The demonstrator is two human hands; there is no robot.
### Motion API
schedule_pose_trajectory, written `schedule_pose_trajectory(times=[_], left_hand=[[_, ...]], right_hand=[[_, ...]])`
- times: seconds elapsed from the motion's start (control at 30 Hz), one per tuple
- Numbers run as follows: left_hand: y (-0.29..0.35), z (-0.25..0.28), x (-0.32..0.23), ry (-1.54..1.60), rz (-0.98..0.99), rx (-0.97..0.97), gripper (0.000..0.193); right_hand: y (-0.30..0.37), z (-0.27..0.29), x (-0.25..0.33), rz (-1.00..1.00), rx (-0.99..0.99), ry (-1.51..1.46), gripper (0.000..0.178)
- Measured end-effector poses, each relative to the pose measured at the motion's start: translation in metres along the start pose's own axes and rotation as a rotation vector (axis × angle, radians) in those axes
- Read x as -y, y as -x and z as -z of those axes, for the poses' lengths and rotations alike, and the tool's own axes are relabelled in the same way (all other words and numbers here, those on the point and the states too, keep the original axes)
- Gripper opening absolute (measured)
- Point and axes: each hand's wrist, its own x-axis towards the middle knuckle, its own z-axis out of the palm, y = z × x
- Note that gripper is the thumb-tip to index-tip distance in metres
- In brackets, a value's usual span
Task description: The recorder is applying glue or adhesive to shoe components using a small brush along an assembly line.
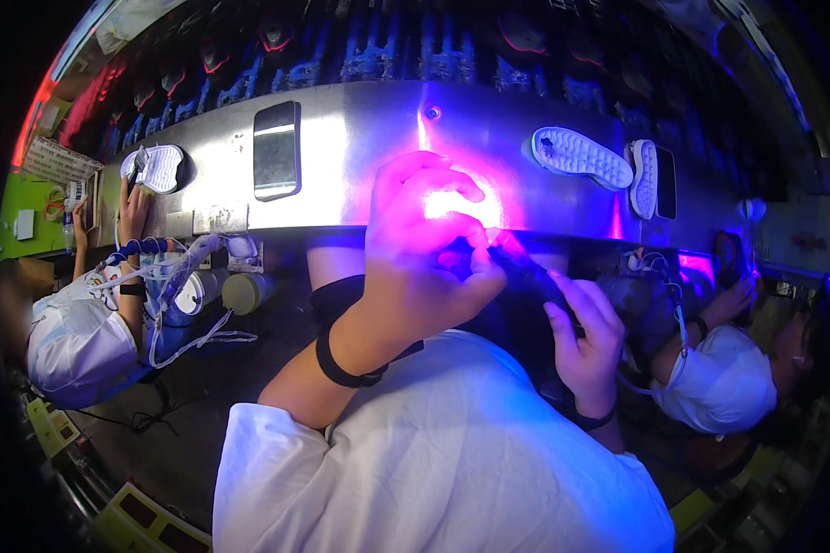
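Observation:
My left hand is raised in front of the metal bench, under bright pink and blue light. Its thumb and fingers are closed on a small dark object whose kind I cannot make out in the glare. Right of it, my right hand has its thumb and fingers parted, the fingertips close beside the dark object. Whether they touch it is hard to see. Beyond my hands, on the bench's right side, lie a white shoe sole and a second white sole.
The metal bench crosses in front of me, with a phone on it and another dark phone-like slab by the soles. A co-worker at left handles a white sole; another person sits at right. Tubs and cables stand below left.

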Motion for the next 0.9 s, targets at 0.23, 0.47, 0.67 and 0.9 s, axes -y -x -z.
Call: schedule_pose_trajectory(times=[0.23, 0.47, 0.67, 0.9], left_hand=[[0.0, 0.002, 0.007, 0.06, 0.031, -0.059, 0.017], [0.001, -0.013, -0.007, -0.017, -0.03, 0.002, 0.021], [-0.006, -0.023, 0.01, -0.032, -0.102, -0.034, 0.023], [-0.044, -0.119, 0.089, -0.038, -0.012, 0.342, 0.013]], right_hand=[[0.005, 0.006, -0.013, -0.062, -0.069, -0.018, 0.036], [0.004, 0.006, -0.013, -0.08, -0.044, -0.079, 0.037], [0.005, 0.011, -0.036, -0.208, -0.152, -0.111, 0.033], [0.026, 0.018, -0.074, -0.397, -0.306, -0.215, 0.032]])
